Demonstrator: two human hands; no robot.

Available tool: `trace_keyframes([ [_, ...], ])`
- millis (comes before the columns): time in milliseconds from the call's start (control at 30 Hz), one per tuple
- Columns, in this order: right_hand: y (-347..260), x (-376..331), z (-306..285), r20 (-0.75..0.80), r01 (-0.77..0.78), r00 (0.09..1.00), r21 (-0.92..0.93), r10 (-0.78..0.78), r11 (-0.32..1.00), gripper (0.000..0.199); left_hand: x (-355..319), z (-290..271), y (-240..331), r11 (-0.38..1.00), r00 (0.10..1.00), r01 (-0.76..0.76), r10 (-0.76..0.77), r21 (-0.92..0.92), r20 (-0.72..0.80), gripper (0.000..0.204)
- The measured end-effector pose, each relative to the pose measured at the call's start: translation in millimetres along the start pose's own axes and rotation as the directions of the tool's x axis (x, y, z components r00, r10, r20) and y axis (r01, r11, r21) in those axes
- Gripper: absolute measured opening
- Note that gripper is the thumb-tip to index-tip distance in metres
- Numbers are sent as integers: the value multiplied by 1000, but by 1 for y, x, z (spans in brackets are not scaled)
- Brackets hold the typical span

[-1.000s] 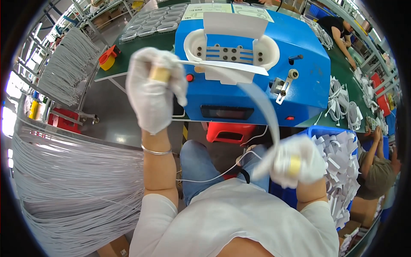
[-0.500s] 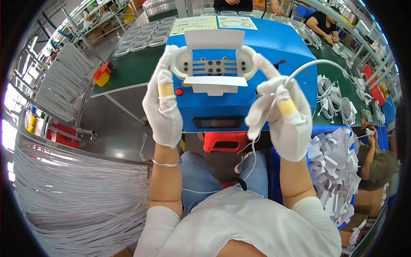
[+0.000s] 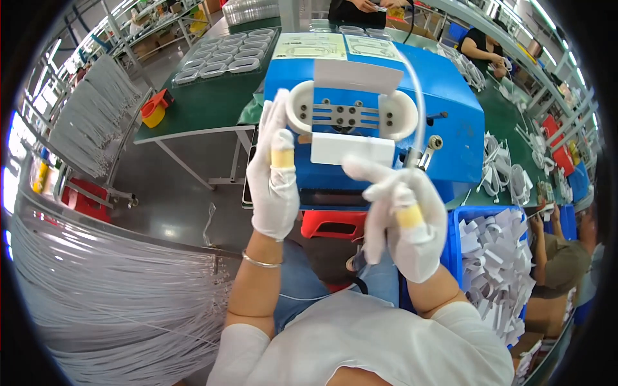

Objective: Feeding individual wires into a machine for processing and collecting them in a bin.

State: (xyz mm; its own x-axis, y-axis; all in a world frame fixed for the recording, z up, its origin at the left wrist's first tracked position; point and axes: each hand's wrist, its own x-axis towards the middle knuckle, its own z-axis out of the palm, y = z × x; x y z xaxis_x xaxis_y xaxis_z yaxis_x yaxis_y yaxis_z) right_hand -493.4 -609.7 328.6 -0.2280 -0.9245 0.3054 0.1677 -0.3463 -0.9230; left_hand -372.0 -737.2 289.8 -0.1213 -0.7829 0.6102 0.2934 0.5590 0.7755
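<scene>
My left hand (image 3: 275, 177), in a white glove with a tan band on the thumb, stands upright with stretched fingers beside the left white curved holder (image 3: 297, 106). My right hand (image 3: 412, 222), gloved the same way, has its index finger reaching toward a folded white paper strip (image 3: 353, 149) and its other fingers apart and partly bent. The strip lies round the fixture's slotted metal bars (image 3: 338, 116), its upper flap raised. A thick white cable (image 3: 420, 96) rises in an arc from a metal fitting (image 3: 413, 156) just above my right hand. The fixture sits on a blue machine (image 3: 450, 116).
A blue crate (image 3: 458, 238) of cut white paper strips stands on the right. White cables (image 3: 122, 302) hang in a mass at lower left. Clear plastic trays (image 3: 222, 58) cover the green table's far left; coiled cables (image 3: 508, 167) lie right. Other people work beyond and at right.
The view has shifted, so the machine sits further right. My right hand has come down and left; the cable, earlier between its fingers, now rises from the metal fitting.
</scene>
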Motion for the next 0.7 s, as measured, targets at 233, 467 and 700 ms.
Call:
trace_keyframes([
  [233,-19,-21,-21,72,-154,976,-446,206,882,27,-42,-26,43,965,977,180,-152,-192,153,46],
  [467,-7,-34,-48,75,-56,982,-763,174,644,10,-31,-31,48,819,944,329,-280,-470,173,25],
  [700,-7,-48,-75,5,-136,972,-799,233,586,11,-31,-19,48,808,780,586,-544,-57,309,37],
])
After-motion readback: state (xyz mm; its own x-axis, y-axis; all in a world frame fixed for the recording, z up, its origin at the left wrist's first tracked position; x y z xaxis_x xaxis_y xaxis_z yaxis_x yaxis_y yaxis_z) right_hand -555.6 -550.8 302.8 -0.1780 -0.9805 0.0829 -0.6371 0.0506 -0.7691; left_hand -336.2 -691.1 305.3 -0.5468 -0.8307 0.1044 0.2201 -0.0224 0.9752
